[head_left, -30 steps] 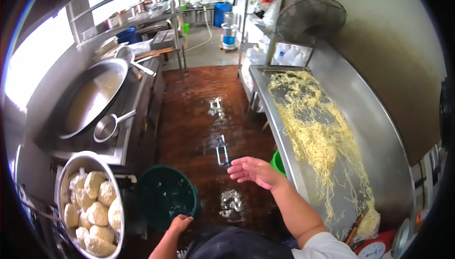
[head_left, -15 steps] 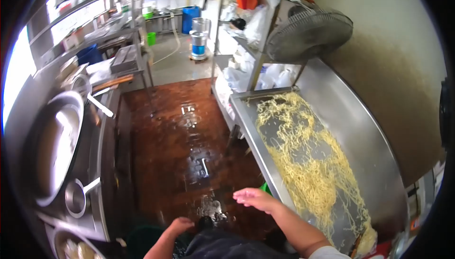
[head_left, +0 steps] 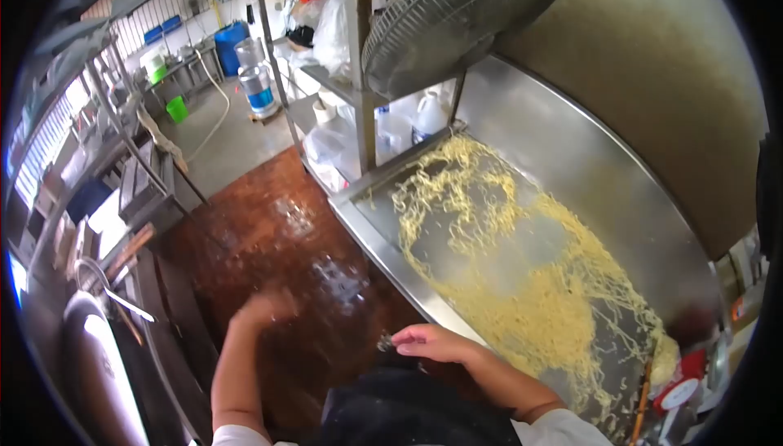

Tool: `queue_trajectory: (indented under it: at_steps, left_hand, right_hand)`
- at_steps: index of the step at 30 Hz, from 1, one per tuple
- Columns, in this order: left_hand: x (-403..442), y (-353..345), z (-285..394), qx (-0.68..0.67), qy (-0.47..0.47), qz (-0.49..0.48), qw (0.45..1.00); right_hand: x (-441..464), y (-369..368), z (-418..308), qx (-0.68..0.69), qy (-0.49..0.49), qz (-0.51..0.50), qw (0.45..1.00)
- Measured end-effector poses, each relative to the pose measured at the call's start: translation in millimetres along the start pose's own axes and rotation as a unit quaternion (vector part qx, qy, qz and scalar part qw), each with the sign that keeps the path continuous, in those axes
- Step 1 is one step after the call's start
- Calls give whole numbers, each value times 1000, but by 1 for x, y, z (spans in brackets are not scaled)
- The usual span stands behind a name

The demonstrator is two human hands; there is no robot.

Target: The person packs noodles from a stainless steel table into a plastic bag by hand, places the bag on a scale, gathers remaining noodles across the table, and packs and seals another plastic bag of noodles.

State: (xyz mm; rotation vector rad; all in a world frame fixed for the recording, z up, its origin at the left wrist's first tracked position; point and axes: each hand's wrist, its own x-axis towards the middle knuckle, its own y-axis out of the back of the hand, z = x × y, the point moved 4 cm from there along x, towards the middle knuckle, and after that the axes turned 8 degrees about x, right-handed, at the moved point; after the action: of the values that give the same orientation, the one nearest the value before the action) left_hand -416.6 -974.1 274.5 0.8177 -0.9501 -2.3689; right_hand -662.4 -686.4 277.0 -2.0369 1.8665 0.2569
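Observation:
Over the wet red-brown floor, my left hand (head_left: pixel 269 307) is lifted in front of me, smeared by motion, so its fingers cannot be made out. My right hand (head_left: pixel 428 342) hovers beside the front edge of a stainless steel table (head_left: pixel 379 244), fingers stretched out with a gap to the thumb and nothing seen in them. Yellow noodles (head_left: pixel 526 315) lie loosely spread over that table, thickest near its middle and close end. Neither hand touches them. A dark apron (head_left: pixel 400 409) covers my front.
A large fan (head_left: pixel 465 26) hangs over the table's far end, beside a metal shelf (head_left: pixel 364 79) with bags and bottles. A large pan (head_left: pixel 102 364) and a strainer (head_left: pixel 90 275) stand at left. A red scale (head_left: pixel 683 381) is at lower right; a blue barrel (head_left: pixel 231 46) stands far back.
My view has turned right and closer to the noodle table. My left hand has risen and swung forward, blurring. My right hand stays near the table edge, slightly lower.

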Motion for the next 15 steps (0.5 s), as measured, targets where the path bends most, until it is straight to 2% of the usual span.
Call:
queue_trajectory:
  at_steps: [1, 2, 3, 4, 5, 6, 7, 8, 11, 12, 14, 15]
  left_hand:
    - [5, -11, -16, 293, 31, -59, 954]
    - [5, -7, -25, 319, 65, -97, 940]
    - [23, 20, -28, 176, 58, 4, 983]
    - [40, 47, -38, 22, 50, 102, 993]
    - [58, 67, -54, -152, 51, 204, 966]
    - [73, 96, -45, -68, 24, 262, 962]
    - [101, 124, -42, -108, -17, 288, 951]
    - [126, 157, -22, -169, -27, 308, 936]
    - [192, 254, 57, -165, -110, 406, 892]
    - [214, 276, 78, -158, -132, 439, 874]
    - [270, 307, 118, -229, -228, 415, 850]
    - [285, 321, 146, -196, -240, 406, 860]
  right_hand:
    - [14, 7, -1, 43, -4, -11, 999]
    - [25, 13, -9, 27, -2, -9, 1000]
    - [36, 18, -19, 9, -3, -5, 1000]
    - [47, 21, -22, 39, -7, 3, 999]
    - [60, 25, -43, 50, -11, 0, 999]
    - [65, 25, -59, 40, -34, -11, 999]
    - [75, 29, -71, 33, -53, -20, 998]
    - [91, 39, -60, -9, -19, -8, 1000]
    - [109, 49, -80, 16, 19, 145, 989]
    - [111, 49, -89, 24, 2, 185, 982]
    - [117, 50, -84, 86, -16, 186, 979]
    - [122, 52, -82, 120, -17, 185, 975]
